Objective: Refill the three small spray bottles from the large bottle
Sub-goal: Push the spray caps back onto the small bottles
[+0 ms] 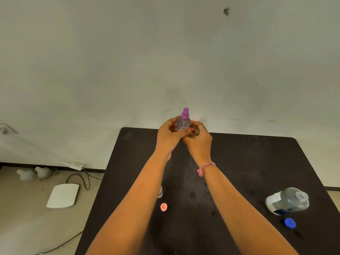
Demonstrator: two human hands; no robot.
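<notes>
Purple plastic caps the spray bottle (184, 120) that both hands hold up at the far edge of the table (239, 162), its clear body upright between them and its pump head on. The left hand (170, 134) curls round the bottle's left side with the thumb laid across the front; the right hand (198, 138) wraps the right side and base, fingers bent close. Whether the head is being screwed tight or loosened cannot be told, nor how full the body is. Since the head sits on, this looks like the closing or opening of one small bottle, with pouring not under way. The next move would call for a firm hold on the body with one hand while the other turns the head, keeping the bottle upright so nothing spills. Nearer the person, an orange cap (163, 207) lies on the table, and just above it a clear bottle (160, 192) shows only as a sliver behind the left forearm. The large bottle (288, 201) stands at the right, open, with its blue lid (289, 223) just beside it. The table is dark and scuffed, with small wet-looking spots. Behind is a pale wall (165, 52); on the floor at left lie a white board (63, 195) and a black cable (81, 179).
</notes>
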